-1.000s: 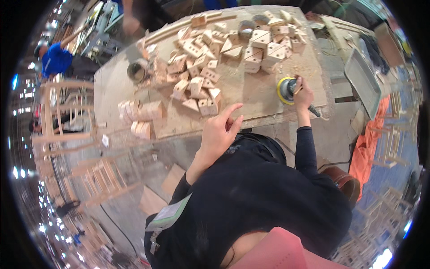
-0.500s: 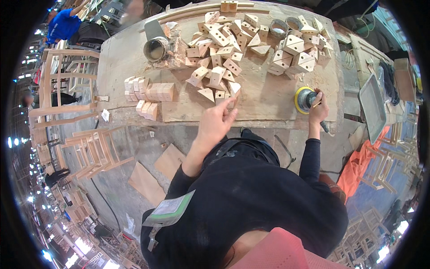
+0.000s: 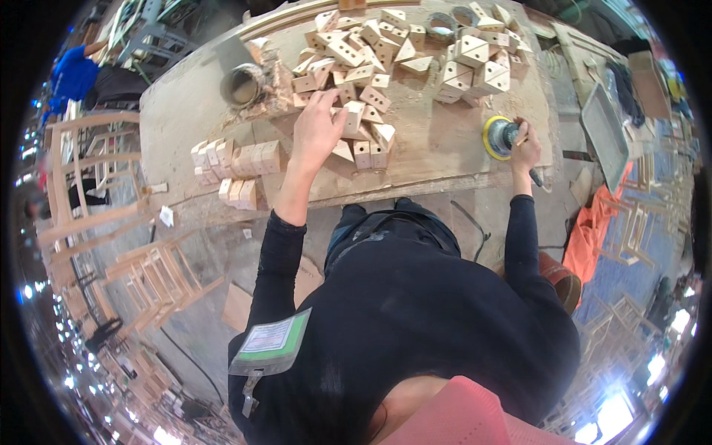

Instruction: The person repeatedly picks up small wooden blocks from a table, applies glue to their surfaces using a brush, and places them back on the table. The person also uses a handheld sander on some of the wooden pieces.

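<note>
My left hand (image 3: 317,132) reaches over the near left side of a pile of pale wooden corner blocks (image 3: 345,53), which have drilled dark holes. Its fingers are bent and the thumb stands apart from them, right beside a block (image 3: 354,115); no block shows within its grasp. At the right of the table, my right hand (image 3: 526,145) is closed round a round sander (image 3: 509,135) with a yellow-rimmed pad. The sander is tilted, its pad facing left. A second heap of wedge-shaped blocks (image 3: 472,73) lies beyond it.
Blocks stand in neat rows (image 3: 248,158) at the front left of the wooden table (image 3: 437,163). Behind them is an open can (image 3: 242,87) among shavings. Two more cans (image 3: 440,27) stand at the far side. A grey tray (image 3: 606,133) leans at the right; chair frames (image 3: 157,280) stand left.
My left hand has moved forward and left, from the pile's near edge to over its blocks. My right hand keeps hold of the sander. The whole view has shifted slightly.
</note>
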`<move>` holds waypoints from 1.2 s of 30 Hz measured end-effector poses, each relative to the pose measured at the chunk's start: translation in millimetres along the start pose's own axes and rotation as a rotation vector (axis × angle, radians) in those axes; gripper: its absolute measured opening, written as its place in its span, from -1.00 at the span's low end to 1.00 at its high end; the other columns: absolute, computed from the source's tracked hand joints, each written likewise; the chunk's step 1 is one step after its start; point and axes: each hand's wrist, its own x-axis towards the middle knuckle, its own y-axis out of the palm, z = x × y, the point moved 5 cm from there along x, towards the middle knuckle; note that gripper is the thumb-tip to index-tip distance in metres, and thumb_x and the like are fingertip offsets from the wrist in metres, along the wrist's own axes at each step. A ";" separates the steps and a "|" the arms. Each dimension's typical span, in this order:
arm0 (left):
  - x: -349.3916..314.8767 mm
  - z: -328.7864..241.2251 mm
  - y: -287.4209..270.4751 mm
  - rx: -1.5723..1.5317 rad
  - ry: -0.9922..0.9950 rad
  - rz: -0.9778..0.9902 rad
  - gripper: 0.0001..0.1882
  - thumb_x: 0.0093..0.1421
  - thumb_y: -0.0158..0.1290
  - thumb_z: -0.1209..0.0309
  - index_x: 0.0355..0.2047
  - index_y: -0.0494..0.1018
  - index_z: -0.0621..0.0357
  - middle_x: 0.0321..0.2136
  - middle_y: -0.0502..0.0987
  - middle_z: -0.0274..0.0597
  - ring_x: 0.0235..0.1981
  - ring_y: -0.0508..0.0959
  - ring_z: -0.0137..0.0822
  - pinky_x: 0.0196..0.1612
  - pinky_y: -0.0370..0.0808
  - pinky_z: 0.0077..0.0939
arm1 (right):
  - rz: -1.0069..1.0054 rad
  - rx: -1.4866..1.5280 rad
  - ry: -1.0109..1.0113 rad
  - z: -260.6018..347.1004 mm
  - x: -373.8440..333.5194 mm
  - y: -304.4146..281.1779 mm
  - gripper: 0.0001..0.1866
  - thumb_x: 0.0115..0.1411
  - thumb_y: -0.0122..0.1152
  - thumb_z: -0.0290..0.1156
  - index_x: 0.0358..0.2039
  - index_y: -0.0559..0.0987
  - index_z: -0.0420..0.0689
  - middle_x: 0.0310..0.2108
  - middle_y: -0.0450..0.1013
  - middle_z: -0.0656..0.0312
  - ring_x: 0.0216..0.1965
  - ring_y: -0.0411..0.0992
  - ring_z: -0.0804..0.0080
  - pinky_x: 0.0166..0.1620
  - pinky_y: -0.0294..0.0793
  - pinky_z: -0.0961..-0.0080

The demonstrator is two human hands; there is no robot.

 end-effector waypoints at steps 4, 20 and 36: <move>24.2 -28.6 8.6 0.001 0.083 0.036 -0.60 0.16 0.06 0.26 -0.03 0.42 0.15 -0.18 0.47 -0.08 -0.18 0.52 -0.05 -0.13 0.46 -0.22 | -0.009 0.055 -0.025 -4.5 0.8 -0.7 -0.70 0.31 -0.10 -0.18 -0.21 0.62 0.05 -0.32 0.59 0.28 -0.27 0.57 0.30 -0.22 0.50 0.41; 0.6 -34.6 22.0 -0.174 -0.118 0.011 -0.64 0.15 0.11 0.41 -0.03 0.46 0.19 -0.30 0.53 -0.16 -0.48 0.50 -0.41 -0.36 0.46 -0.53 | 0.077 -0.232 0.001 -24.7 176.7 70.1 -0.53 0.15 0.13 -0.24 0.11 0.41 0.07 -0.12 0.50 -0.01 -0.10 0.48 0.07 -0.06 0.45 0.24; -30.0 27.6 2.3 0.191 -0.229 -0.101 -0.54 0.07 0.15 0.34 0.01 0.42 0.15 -0.20 0.48 -0.08 -0.32 0.54 -0.24 -0.25 0.47 -0.37 | -0.179 0.041 -0.091 -5.2 159.2 -5.9 -0.56 0.11 0.29 -0.21 -0.11 0.48 -0.26 -0.26 0.53 0.07 -0.25 0.53 0.30 -0.16 0.51 0.44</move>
